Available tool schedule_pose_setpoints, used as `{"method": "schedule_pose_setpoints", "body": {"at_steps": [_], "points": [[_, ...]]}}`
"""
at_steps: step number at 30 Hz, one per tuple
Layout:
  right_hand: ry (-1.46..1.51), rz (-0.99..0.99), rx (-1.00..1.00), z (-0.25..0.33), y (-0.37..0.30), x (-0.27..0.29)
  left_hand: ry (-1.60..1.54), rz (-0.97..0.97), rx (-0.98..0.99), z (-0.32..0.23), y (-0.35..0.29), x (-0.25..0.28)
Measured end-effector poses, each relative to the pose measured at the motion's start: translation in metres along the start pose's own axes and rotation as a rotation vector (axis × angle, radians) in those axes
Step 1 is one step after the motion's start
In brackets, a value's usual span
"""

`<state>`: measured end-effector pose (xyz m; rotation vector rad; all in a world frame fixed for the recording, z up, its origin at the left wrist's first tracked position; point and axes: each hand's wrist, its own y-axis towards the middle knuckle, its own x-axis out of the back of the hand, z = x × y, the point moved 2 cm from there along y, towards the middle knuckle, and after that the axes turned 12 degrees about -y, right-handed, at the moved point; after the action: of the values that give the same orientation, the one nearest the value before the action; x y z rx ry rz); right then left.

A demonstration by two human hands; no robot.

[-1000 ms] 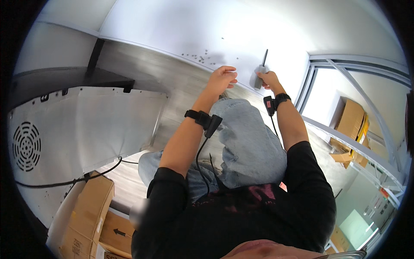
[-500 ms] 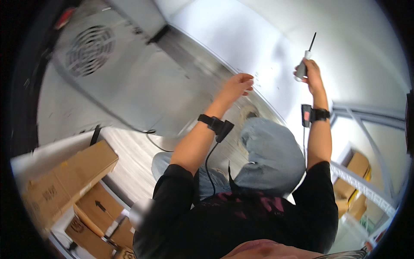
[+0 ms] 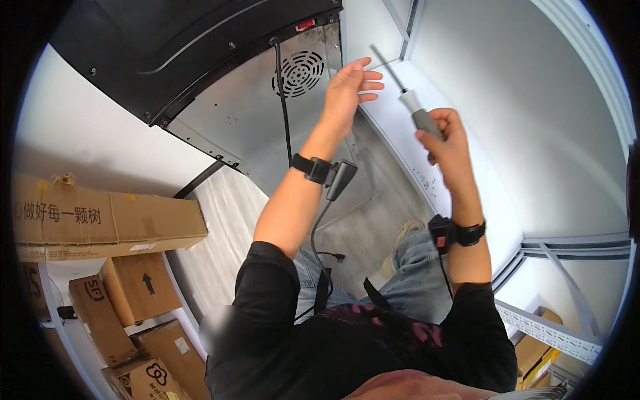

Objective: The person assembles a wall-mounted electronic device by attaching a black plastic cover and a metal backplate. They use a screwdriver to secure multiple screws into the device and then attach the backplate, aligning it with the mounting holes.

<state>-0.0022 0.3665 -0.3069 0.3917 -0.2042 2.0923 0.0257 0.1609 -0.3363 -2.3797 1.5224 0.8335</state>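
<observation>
My right hand (image 3: 445,143) is wrapped round the grey and white handle of a screwdriver (image 3: 415,110), whose dark shaft points up and to the left. My left hand (image 3: 348,93) is raised with its fingers apart and holds nothing. It is nearest to the grey metal panel (image 3: 250,123) of a large machine, beside the round vent (image 3: 298,73). Several small dark screws or similar bits (image 3: 425,181) lie scattered on a white ledge (image 3: 393,140) below the screwdriver.
The machine's black upper part (image 3: 200,47) carries a red switch (image 3: 305,25); a black cable (image 3: 283,100) hangs down its panel. At left, cardboard boxes (image 3: 147,220) are stacked on shelving. A metal rack (image 3: 553,330) stands at right. A plug (image 3: 340,257) lies on the floor.
My view has turned toward the machine, which now stands more upright in the picture. The left hand has come up beside its panel, and the screwdriver now tilts left, closer to that hand.
</observation>
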Motion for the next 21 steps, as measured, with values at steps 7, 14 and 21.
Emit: {"method": "schedule_pose_setpoints", "body": {"at_steps": [7,14,21], "points": [[-0.094,-0.098,0.251,-0.003,-0.007,-0.037,0.056,-0.093,-0.004,-0.018,0.006,0.013],[-0.148,-0.213,0.306,0.008,-0.011,-0.044,0.148,-0.152,-0.116,-0.014,0.014,0.017],[-0.162,-0.249,0.367,-0.003,-0.005,-0.050,0.120,-0.159,-0.123,-0.016,0.015,0.015]]}}
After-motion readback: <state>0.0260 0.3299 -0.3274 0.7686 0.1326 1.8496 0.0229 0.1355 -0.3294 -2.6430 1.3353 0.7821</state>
